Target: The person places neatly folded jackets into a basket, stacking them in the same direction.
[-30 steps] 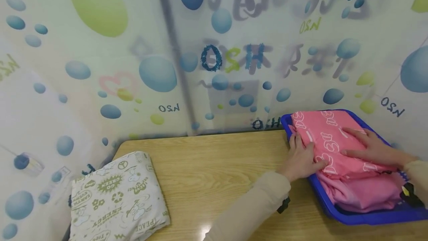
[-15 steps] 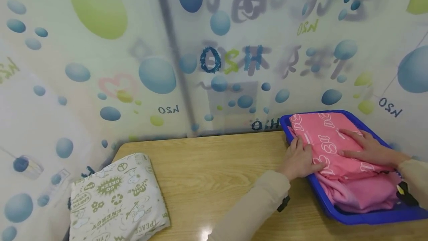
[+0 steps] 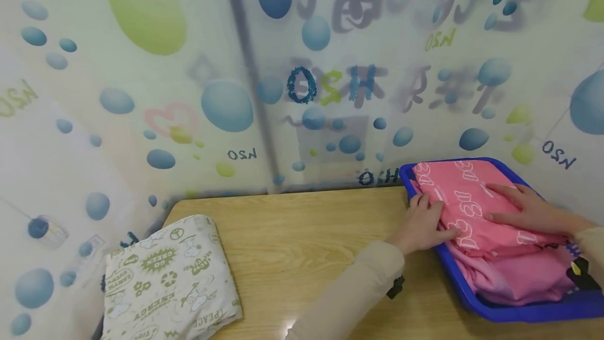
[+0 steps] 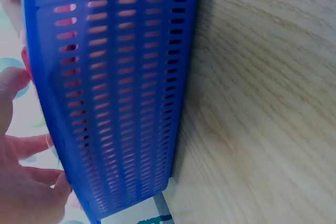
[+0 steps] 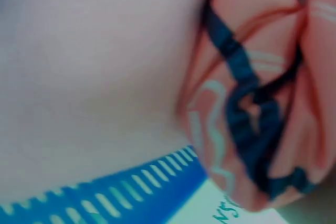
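A blue plastic basket [image 3: 464,295] with slotted sides stands on the table at the right. In it lies a folded pink cloth item [image 3: 464,182] with white outlined lettering, on top of a plainer, lighter pink cloth [image 3: 511,277]. My left hand [image 3: 420,227] is at the basket's left rim, fingers and thumb touching the folded item's edge. In the left wrist view its fingertips [image 4: 62,184] are right at the rim. Flat across the top of the folded item lies my right hand [image 3: 530,211], fingers spread. A dark strap [image 5: 254,124] hangs beside the folded cloth in the right wrist view.
A white cloth bundle [image 3: 172,277] with green print lies at the table's left end. The wooden table [image 3: 302,240] spans between it and the basket. Behind rises a pale curtain [image 3: 330,135] with blue and green bubble prints, close against the table's back edge.
Both hands stay in nearly the same places on the folded cloth. The head view shifts slightly; the basket and the white bundle stay put.
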Demonstrator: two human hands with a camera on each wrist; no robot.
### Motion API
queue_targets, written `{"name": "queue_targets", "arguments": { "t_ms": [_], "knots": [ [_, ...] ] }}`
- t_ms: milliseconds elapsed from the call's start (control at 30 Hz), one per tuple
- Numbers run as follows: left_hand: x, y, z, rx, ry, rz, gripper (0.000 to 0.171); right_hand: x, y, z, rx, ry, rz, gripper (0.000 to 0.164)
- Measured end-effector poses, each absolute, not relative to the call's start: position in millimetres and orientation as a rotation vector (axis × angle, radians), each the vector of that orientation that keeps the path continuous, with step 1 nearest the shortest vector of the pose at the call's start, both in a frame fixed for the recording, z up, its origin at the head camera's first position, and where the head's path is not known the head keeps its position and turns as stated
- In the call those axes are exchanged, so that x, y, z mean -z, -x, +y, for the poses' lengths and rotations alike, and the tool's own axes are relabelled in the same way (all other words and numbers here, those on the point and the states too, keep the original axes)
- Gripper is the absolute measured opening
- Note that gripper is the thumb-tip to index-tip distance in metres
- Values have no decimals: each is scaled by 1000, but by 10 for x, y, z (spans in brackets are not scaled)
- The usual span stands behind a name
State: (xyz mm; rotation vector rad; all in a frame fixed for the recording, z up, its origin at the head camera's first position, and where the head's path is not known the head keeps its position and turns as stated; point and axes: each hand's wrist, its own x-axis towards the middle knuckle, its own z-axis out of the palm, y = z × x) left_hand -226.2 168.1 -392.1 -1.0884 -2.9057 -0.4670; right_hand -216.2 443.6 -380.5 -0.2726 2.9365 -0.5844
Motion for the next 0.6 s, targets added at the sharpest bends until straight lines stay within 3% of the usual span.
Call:
{"name": "queue_targets", "arguments": {
  "t_ms": [400, 600],
  "knots": [
    [3943, 2436, 1329, 1053, 1180, -2708, 62, 3506, 2210, 4112, 692, 481, 3040, 80],
    [4064, 2517, 1019, 1264, 1053, -2726, 63, 3474, 2256, 3908, 767, 563, 3006, 78]
  ]
}}
